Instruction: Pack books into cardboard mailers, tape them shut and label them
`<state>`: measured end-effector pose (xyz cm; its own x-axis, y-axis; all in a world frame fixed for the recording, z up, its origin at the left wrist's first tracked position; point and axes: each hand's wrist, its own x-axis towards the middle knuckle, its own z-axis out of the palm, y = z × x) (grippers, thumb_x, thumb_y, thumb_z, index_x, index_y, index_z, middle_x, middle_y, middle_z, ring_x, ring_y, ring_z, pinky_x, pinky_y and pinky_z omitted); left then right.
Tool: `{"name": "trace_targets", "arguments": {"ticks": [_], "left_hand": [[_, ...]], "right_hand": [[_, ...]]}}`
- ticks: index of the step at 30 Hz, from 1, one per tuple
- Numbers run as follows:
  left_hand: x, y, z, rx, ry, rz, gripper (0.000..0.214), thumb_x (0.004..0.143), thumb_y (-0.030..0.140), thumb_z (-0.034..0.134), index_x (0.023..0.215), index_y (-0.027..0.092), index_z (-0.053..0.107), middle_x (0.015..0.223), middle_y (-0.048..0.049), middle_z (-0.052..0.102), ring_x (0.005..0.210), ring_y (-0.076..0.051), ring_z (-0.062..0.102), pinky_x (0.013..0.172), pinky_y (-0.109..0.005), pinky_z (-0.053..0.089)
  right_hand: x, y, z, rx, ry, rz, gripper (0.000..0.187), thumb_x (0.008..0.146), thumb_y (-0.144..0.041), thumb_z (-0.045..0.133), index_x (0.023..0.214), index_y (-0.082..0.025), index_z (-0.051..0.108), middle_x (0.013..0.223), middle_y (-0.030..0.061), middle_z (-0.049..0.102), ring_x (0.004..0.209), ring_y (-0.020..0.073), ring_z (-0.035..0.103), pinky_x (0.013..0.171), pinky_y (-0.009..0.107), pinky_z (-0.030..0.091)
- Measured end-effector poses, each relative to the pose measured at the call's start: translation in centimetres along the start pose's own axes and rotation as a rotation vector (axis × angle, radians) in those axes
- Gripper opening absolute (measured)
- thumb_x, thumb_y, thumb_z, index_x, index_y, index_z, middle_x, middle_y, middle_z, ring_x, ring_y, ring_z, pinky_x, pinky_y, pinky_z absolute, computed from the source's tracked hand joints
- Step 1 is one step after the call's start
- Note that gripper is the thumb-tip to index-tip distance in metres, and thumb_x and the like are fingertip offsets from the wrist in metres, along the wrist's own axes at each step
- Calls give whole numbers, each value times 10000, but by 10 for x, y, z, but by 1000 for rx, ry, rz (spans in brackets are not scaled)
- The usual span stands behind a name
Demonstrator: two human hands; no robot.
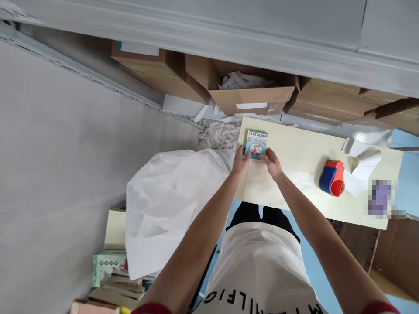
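Observation:
A small book (257, 144) with a teal and white cover and a cartoon figure is between my hands, over the left end of the cream table (294, 144). My left hand (241, 161) grips its lower left side, the thumb on the cover. On the lower right edge, my right hand (272, 164) holds it with thumb and fingers. Whether the book touches the tabletop I cannot tell. A sheet of paper (299, 179) lies to the right of my right hand. Farther right stands a red and blue tape dispenser (332, 178).
Loose white papers (363, 161) and a blurred purple item (379, 197) lie at the table's right end. Cardboard boxes (252, 98) line the shelf behind. A big white bag (173, 205) stands on the left, above stacked books (111, 266). An open carton (397, 253) sits lower right.

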<state>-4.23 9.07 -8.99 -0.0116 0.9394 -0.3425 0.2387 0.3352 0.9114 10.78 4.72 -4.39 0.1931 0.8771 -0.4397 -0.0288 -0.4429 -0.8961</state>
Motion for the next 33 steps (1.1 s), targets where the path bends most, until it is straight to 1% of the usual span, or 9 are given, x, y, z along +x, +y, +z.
{"name": "trace_targets", "arguments": {"ticks": [2, 4, 7, 11, 16, 20, 24, 28, 33], "left_hand": [[6, -1, 1, -38, -17, -29, 381, 836, 276, 651, 1202, 167, 640, 1115, -99, 705, 1028, -225, 660, 932, -349, 513], [8, 0, 0, -63, -14, -41, 331, 798, 200, 660, 1127, 168, 680, 1012, -71, 726, 914, -191, 672, 873, -328, 534], [3, 9, 0, -116, 8, -48, 356, 756, 140, 655, 1110, 165, 684, 1022, -68, 720, 880, -173, 669, 823, -317, 552], [-21, 29, 1, -167, -67, 1, 407, 751, 160, 667, 1158, 167, 663, 1086, -82, 707, 947, -182, 667, 851, -318, 549], [-78, 47, 15, -161, -233, 69, 404, 790, 236, 669, 1190, 184, 648, 1159, -92, 689, 1007, -196, 661, 895, -340, 543], [-130, 35, 46, -117, -343, 31, 392, 760, 189, 675, 1151, 177, 658, 1156, -102, 689, 970, -194, 669, 840, -347, 574], [-170, 13, 81, 6, -360, -38, 391, 737, 122, 674, 1127, 149, 660, 1098, -120, 707, 952, -207, 681, 838, -384, 587], [-190, 0, 102, 92, -323, -52, 377, 722, 104, 694, 1098, 132, 667, 1036, -131, 722, 919, -221, 696, 828, -416, 596], [-196, -9, 119, 193, -277, -38, 397, 713, 75, 685, 1102, 149, 660, 1013, -108, 732, 891, -203, 703, 820, -393, 597]], "right_hand": [[10, -4, 11, 120, -20, -26, 482, 789, -451, 653, 1194, -204, 568, 1232, 87, 646, 1172, 270, 582, 1010, 462, 476], [14, -6, 14, 172, -11, -33, 483, 756, -408, 680, 1174, -194, 569, 1204, 79, 657, 1144, 255, 588, 1010, 458, 474], [10, -10, 9, 210, -7, -53, 524, 748, -390, 679, 1216, -195, 549, 1238, 78, 645, 1166, 249, 575, 1024, 467, 461], [-12, -16, -11, 221, 50, -141, 534, 761, -342, 657, 1266, -221, 530, 1305, 74, 617, 1219, 248, 555, 1050, 470, 441], [-72, -5, -56, 136, 206, -131, 434, 768, -262, 603, 1200, -230, 570, 1240, 78, 656, 1188, 251, 578, 1009, 492, 471], [-126, 27, -96, 61, 383, -52, 366, 711, -255, 600, 1074, -218, 571, 1135, 96, 680, 1043, 246, 632, 897, 495, 529], [-159, 63, -127, 40, 423, 37, 329, 667, -259, 575, 991, -213, 542, 1053, 93, 681, 963, 237, 647, 809, 456, 555], [-167, 87, -147, -9, 384, 69, 334, 652, -263, 535, 982, -210, 524, 1020, 90, 677, 944, 230, 652, 765, 422, 565], [-157, 108, -159, -33, 358, 70, 325, 652, -235, 519, 976, -208, 524, 1000, 86, 681, 919, 218, 657, 780, 410, 563]]}}
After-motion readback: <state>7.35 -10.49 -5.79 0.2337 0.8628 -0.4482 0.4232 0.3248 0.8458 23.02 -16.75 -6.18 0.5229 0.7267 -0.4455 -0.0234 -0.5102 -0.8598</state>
